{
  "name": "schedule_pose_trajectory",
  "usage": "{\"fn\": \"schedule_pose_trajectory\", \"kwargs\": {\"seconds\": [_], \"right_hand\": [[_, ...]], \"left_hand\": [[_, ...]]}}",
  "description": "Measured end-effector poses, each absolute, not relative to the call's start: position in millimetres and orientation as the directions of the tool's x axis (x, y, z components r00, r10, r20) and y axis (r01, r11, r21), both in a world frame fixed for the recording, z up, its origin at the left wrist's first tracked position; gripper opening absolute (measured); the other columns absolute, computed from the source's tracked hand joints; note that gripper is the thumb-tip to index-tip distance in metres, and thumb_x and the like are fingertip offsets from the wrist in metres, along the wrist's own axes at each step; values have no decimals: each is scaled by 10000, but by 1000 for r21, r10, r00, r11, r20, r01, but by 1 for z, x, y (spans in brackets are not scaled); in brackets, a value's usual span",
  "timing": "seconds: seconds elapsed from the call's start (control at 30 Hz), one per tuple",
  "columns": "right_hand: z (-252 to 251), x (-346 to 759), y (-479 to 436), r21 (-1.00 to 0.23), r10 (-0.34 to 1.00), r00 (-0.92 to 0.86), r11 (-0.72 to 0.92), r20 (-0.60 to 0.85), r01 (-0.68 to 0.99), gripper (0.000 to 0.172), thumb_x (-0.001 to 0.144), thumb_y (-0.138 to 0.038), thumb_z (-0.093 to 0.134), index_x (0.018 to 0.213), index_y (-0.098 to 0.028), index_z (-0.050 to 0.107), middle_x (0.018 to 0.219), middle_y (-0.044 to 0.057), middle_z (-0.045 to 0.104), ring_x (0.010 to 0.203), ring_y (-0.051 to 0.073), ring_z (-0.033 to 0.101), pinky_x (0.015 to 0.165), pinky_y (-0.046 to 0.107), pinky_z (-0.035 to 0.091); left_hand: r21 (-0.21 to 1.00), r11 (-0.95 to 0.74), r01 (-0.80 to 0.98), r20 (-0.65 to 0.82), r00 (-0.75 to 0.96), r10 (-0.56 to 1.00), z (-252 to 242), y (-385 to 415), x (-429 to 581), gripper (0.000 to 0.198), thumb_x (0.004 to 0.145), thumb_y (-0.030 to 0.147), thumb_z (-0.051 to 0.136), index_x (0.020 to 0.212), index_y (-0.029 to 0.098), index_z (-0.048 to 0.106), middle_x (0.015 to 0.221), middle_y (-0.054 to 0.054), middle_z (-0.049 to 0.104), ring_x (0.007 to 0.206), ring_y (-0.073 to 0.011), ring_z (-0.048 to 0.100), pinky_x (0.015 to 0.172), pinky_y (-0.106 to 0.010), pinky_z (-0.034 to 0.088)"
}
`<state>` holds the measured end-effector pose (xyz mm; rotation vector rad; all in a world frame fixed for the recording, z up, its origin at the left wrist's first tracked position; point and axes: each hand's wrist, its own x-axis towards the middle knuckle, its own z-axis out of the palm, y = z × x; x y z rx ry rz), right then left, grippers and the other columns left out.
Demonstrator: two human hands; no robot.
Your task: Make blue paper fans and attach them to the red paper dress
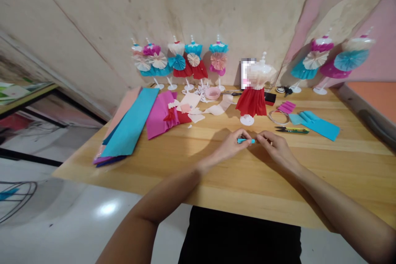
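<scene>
Far left edge of the wooden desk (pixel 309 173): a stack of crepe paper sheets, a long teal sheet (pixel 130 121) lying over a pale pink one (pixel 123 105), with purple sheets (pixel 108 160) showing beneath at the near end. To the right, a magenta crepe sheet (pixel 159 115) with a red piece (pixel 184 117) at its edge. Pale paper offcuts (pixel 193 105) lie scattered toward the back edge, near a round pink dish (pixel 213 93). Along the back edge, against the wall, stand four miniature dress forms (pixel 181 60) in pleated paper dresses.

Centre of the desk, toward the near edge: left hand (pixel 230 146) and right hand (pixel 275 148) meet, with a small teal paper roll (pixel 246 141) lying horizontal between them, held just above the desk. Left grip closed on its body between thumb and finger; right grip pinching its right end.

Just behind the hands, a dress form with a red skirt (pixel 252 99) on a round white base (pixel 246 120), its top partly blurred. Right of it, a black box (pixel 269 98), a thin wire hoop (pixel 278 117), folded magenta paper (pixel 287 107), green-handled thread snips (pixel 292 130) and pleated teal paper (pixel 318 126). Two more dress forms (pixel 331 60) stand at the back right corner.
</scene>
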<state>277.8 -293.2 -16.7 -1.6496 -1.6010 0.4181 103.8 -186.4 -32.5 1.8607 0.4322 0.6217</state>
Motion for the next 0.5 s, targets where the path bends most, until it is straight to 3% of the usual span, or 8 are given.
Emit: {"fn": "schedule_pose_trajectory", "kwargs": {"seconds": [0.07, 0.2, 0.4, 0.5], "right_hand": [[-17, 279, -293, -679, 929, 146, 135, 340, 722, 253, 966, -427, 490, 965, -233, 653, 901, 62, 669, 791, 208, 581, 694, 342, 418], [-21, 279, -292, -489, 883, -9, 269, 470, 830, 191, 950, -372, 537, 998, -239, 665, 930, 79, 665, 876, 231, 586, 785, 369, 432], [-26, 280, -291, -168, 871, -139, 243, 471, 955, 224, 954, -297, 480, 874, -207, 669, 834, 96, 649, 807, 230, 546, 740, 370, 376], [-27, 281, -291, -82, 869, -177, 241, 461, 967, 227, 939, -284, 476, 834, -202, 660, 812, 98, 634, 793, 227, 534, 719, 365, 347]], "left_hand": [[936, -351, 25, 194, 795, 574, -32, -186, 104, 134, 900, 306, 596, 907, 174, 580, 865, -13, 654, 820, -129, 607, 777, -273, 479], [934, -354, 46, 185, 786, 590, -35, -186, 104, 113, 876, 283, 618, 900, 176, 591, 860, -6, 654, 804, -124, 602, 761, -266, 472], [912, -403, 70, 191, 798, 571, -39, -190, 103, 77, 876, 264, 593, 884, 187, 591, 856, 9, 650, 799, -120, 593, 759, -264, 461], [903, -427, 52, 217, 801, 557, -39, -191, 103, 39, 865, 224, 590, 880, 189, 582, 853, 18, 644, 795, -112, 587, 754, -255, 450]]}}
